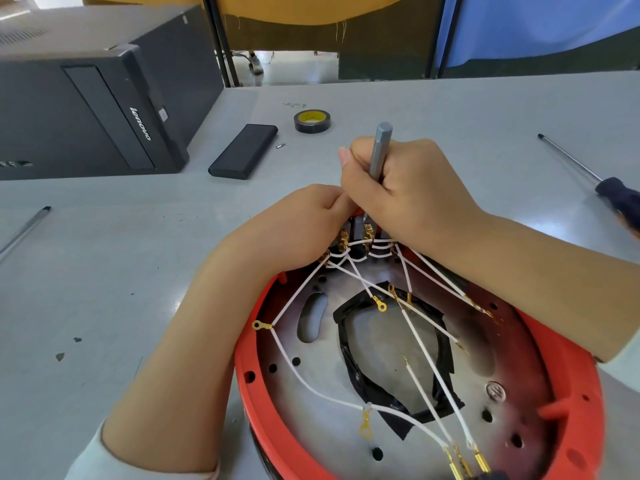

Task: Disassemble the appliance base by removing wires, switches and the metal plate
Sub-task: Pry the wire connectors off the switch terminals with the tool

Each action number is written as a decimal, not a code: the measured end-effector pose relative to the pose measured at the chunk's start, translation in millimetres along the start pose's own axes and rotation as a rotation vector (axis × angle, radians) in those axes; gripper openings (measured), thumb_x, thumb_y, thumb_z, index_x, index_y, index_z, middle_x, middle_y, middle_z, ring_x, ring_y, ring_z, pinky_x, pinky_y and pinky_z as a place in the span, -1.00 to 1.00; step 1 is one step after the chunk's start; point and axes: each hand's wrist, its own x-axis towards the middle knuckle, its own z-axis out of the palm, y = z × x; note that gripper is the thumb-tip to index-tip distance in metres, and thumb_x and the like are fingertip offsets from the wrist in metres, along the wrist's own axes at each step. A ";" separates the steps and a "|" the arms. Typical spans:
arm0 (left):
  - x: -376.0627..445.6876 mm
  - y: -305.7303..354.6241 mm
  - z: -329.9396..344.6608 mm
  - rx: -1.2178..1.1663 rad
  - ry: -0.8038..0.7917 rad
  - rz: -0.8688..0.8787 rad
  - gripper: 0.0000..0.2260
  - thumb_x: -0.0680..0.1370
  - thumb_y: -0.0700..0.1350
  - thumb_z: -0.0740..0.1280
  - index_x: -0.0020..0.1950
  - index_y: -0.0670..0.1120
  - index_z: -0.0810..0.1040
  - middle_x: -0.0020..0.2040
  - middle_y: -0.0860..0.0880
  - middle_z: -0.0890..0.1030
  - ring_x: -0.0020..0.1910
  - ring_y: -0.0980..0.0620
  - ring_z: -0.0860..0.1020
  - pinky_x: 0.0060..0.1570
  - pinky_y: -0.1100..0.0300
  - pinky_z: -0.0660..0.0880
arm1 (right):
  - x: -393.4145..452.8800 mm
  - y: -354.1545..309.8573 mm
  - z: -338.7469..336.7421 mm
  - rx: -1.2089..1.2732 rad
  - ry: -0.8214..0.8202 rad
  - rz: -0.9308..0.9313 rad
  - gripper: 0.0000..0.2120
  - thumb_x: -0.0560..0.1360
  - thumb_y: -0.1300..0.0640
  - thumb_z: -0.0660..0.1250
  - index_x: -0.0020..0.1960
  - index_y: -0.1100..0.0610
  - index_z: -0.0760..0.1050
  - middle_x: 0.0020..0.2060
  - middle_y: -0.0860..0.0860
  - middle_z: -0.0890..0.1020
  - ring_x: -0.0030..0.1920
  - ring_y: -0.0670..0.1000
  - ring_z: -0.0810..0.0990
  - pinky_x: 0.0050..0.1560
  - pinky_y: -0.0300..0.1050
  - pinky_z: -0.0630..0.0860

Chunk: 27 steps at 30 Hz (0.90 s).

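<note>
The red appliance base (575, 403) lies open side up in front of me, with a metal plate (388, 344) inside it. Several white wires (426, 355) with gold terminals cross the plate and run up to the switches (360, 237) at the base's far rim. My right hand (405, 188) grips a grey hex tool (379, 150), held upright with its tip down at the switches. My left hand (304, 223) pinches something at the switch block, fingers curled; what exactly it pinches is hidden. Black tape (360, 379) rings the plate's central opening.
A black computer tower (86, 109) lies at the back left. A flat black case (242, 150) and a roll of tape (311, 121) sit beyond my hands. A long screwdriver (588, 174) lies at the right, a thin rod (24, 230) at the left.
</note>
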 end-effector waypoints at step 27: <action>-0.5 0.7 -0.2 0.016 0.008 -0.005 -0.56 0.65 0.03 0.03 -0.08 -0.31 0.48 -0.42 0.00 0.33 -0.51 0.17 0.25 -0.45 0.34 0.26 | -3.6 1.8 -0.4 -0.044 0.070 -0.053 -0.63 0.60 0.09 0.15 -0.37 0.02 0.17 -0.57 -0.12 0.22 -0.55 -0.05 0.27 -0.45 -0.19 0.20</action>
